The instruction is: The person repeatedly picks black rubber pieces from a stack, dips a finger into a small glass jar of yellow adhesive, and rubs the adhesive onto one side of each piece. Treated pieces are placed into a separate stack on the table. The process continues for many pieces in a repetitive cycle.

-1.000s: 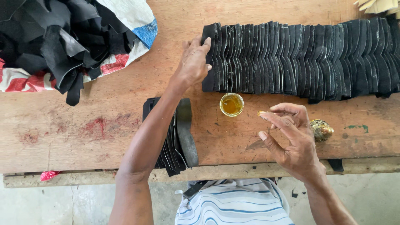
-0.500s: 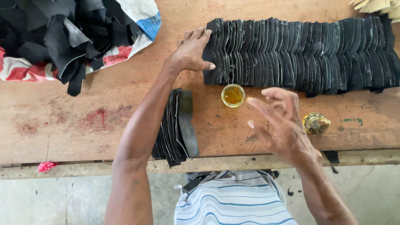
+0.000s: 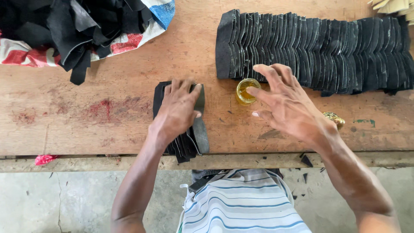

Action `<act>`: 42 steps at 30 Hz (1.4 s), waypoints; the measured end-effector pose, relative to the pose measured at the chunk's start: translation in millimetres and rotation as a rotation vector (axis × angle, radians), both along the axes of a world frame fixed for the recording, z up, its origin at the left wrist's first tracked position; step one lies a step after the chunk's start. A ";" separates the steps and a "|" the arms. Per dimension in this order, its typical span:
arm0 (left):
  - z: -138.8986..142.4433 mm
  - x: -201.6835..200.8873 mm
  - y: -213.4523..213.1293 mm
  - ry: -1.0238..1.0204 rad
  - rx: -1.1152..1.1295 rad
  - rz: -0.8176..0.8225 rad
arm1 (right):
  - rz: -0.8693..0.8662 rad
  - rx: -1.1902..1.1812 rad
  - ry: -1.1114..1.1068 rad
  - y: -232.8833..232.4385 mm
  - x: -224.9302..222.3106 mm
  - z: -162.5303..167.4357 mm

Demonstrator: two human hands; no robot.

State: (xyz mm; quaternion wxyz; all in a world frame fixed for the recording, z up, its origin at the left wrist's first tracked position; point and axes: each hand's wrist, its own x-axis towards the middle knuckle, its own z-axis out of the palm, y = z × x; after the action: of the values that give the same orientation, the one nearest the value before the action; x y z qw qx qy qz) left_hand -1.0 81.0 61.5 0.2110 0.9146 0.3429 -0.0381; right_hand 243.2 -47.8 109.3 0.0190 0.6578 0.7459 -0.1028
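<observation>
So the small stack (image 3: 189, 138) of black cut pieces sits at the bench's near edge, just left of the glue cup (image 3: 246, 90), long axis running away from the person. The left hand (image 3: 177, 110) lies flat on top of it, fingers spread, pressing rather than gripping. The right hand (image 3: 286, 103) hovers open and empty just right of the cup, fingertips nearly at its rim. Behind the cup runs a long fanned row (image 3: 315, 47) of black pieces. Far left of the cup: a scrap pile (image 3: 64, 26). Worn wooden bench (image 3: 108, 125), concrete floor below.
</observation>
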 end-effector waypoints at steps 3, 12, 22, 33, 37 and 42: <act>-3.2 -4.3 -11.7 -0.062 -0.006 0.058 | 0.015 -0.083 -0.044 9.8 -3.3 -2.0; -5.9 5.6 -16.7 -0.064 0.129 0.002 | -0.023 -0.348 -0.155 38.0 -15.4 2.0; -20.1 -17.6 -31.5 -0.763 -0.183 0.227 | -0.014 0.098 0.140 1.3 7.7 9.2; -27.1 -11.4 -45.8 -1.355 -0.969 0.313 | -0.116 0.824 0.537 -65.8 47.8 55.4; -33.7 -4.3 -54.0 -1.482 -1.361 0.362 | -0.066 0.698 0.842 -71.0 12.9 11.6; -38.0 -2.7 -73.7 -1.481 -1.673 0.344 | 0.089 0.317 1.014 -51.7 -24.7 -35.2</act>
State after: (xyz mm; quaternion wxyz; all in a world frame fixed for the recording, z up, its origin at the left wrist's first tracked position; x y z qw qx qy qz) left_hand -3.7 7.3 23.5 0.9106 0.2243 0.1216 0.3250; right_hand 218.5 -99.5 74.1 -0.4394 0.4880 0.6949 -0.2929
